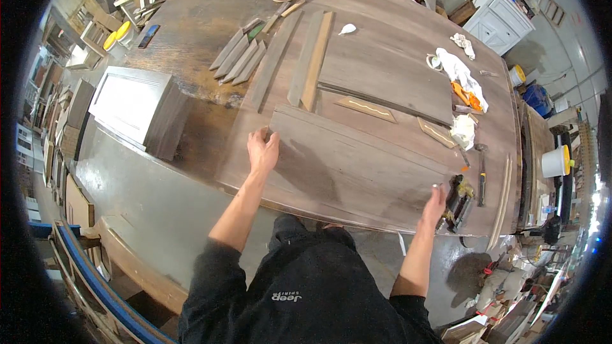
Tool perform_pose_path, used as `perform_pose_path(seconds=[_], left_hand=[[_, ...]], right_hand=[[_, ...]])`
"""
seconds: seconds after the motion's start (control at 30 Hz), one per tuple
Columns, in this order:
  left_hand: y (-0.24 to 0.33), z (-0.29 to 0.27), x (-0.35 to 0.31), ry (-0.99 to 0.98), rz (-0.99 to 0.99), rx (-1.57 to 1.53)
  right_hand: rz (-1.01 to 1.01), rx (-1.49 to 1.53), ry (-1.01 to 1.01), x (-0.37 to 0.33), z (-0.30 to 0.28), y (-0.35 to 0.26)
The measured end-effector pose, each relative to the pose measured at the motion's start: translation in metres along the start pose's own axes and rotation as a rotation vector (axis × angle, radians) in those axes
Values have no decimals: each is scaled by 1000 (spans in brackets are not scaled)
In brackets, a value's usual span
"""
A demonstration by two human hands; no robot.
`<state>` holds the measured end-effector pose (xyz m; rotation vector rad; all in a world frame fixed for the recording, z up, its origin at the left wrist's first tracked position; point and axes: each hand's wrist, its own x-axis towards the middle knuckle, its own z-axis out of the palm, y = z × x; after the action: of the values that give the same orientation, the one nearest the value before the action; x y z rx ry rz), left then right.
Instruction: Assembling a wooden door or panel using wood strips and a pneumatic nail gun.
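Saw brown panel (370,159) lying lengthwise from left hand (262,151) (uncertain grip) to open right hand (435,204), white bucket (554,163) beyond.

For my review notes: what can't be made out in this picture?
Head view:
Underside of the brown panel: turned away from the camera.
Whether the left hand and right hand press on the panel: too small to tell.
The phone's screen contents: too small.
Most of the legs: hidden by the black top.
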<state>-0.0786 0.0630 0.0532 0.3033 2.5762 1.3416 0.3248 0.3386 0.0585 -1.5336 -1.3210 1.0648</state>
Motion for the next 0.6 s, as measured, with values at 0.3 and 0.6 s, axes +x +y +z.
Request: perform_pose_path(seconds=[0.3,0.6], left_hand=[[3,-94,-51,141,-13,-484],[40,-142,-70,197,98,-314]], right_hand=[[111,97,26,-53,-28,-52],[-86,-66,54,-53,-79,-38]])
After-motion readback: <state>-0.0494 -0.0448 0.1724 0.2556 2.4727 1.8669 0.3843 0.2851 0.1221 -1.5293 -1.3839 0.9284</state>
